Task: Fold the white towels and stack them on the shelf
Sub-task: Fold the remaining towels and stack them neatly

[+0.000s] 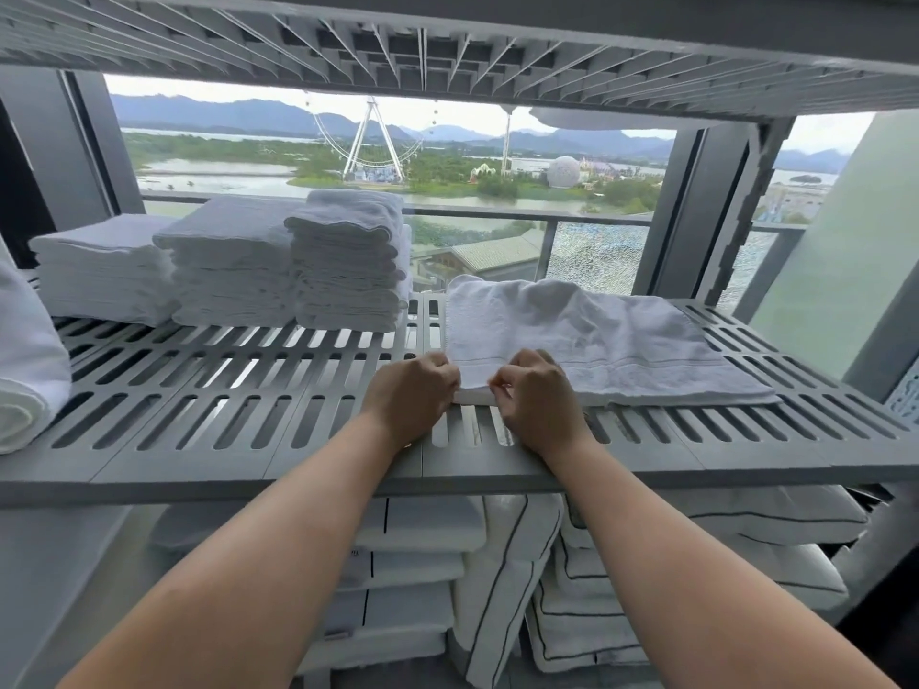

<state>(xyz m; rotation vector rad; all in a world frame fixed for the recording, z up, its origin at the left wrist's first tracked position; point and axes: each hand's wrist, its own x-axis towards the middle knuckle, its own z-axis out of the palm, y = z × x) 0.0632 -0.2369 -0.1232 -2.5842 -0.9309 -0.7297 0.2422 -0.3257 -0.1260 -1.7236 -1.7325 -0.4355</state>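
A white towel (592,335) lies spread in a folded layer on the right half of the grey slatted shelf (224,390). My left hand (410,390) pinches its near left corner. Just to the right, my right hand (539,395) pinches the same near edge. Both fists sit close together at the towel's front left corner. Three stacks of folded white towels (343,271) stand at the back left of the shelf.
A rolled white towel (25,360) sits at the far left edge. An upper shelf (447,47) hangs close overhead. Folded striped linens (507,579) fill the shelf below. A window with a balcony rail lies behind.
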